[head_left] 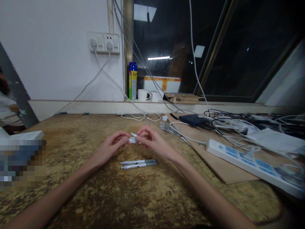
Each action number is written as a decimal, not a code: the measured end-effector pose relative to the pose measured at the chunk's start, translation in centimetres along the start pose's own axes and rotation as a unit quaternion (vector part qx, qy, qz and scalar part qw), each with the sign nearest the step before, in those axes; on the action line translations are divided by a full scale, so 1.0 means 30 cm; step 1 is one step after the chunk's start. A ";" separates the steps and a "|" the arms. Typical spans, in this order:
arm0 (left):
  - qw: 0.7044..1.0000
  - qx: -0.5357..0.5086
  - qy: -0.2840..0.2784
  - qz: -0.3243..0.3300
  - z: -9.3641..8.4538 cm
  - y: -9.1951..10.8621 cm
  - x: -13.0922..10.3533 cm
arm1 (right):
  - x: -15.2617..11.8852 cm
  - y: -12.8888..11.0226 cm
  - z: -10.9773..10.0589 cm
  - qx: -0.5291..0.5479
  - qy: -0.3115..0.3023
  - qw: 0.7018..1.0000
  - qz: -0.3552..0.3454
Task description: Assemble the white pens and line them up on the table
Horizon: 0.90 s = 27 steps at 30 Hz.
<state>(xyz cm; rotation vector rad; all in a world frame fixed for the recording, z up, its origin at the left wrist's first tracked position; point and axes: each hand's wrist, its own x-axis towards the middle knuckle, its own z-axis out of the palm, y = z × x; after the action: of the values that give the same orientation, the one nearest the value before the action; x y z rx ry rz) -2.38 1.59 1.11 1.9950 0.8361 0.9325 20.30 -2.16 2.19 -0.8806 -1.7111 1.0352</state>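
Both hands meet over the middle of the table [95, 194]. My left hand [115, 141] is closed, its fingertips at the left ends of a small row of white pens [132, 140]. Opposite it, my right hand [150, 140] is closed too, with thumb and finger pinching a white pen [134, 135] that sits slightly tilted above the row. The fingers hide much of these pens, so their number cannot be told. Nearer to me, two silver-and-grey pens [139, 164] lie side by side on the table, touched by neither hand.
To the right, a white power strip [240, 160] rests on a brown board [214, 165] among tangled cables. A crumpled clear bag [169, 128] lies beyond my right hand. On the sill stand a spray can [132, 81], a white mug [143, 94] and a cardboard box [182, 98].
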 end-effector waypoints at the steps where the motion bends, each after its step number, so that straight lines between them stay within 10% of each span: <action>1: 1.000 -0.008 -0.007 -0.001 0.005 -0.001 0.000 | -0.005 0.004 0.006 -0.031 -0.008 0.999 -0.005; 27: 0.954 0.176 -0.231 -0.074 -0.092 -0.014 -0.009 | -0.088 0.118 -0.131 -0.182 -0.165 0.967 0.070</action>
<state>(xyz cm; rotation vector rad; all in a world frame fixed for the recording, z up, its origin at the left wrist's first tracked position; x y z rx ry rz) -4.88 2.58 1.88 2.2857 0.9060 0.2157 25.23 -2.11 -1.07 -1.1217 -2.1923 1.0182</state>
